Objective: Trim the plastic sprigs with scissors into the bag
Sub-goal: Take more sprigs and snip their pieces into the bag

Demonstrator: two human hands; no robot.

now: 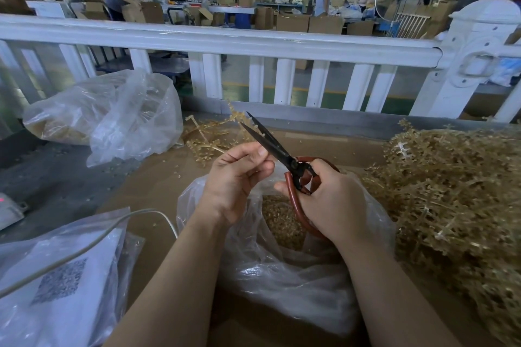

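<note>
A sprig (217, 135) is pinched by the left hand (236, 180), apparently between parted scissors (277, 155) gripped by the right hand (329, 200), above the bag (282, 262).

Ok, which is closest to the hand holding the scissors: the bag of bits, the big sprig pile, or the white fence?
From the right hand:
1. Open bag, directly beneath it.
2. Sprig pile, on its right.
3. White fence, far behind the table.
</note>
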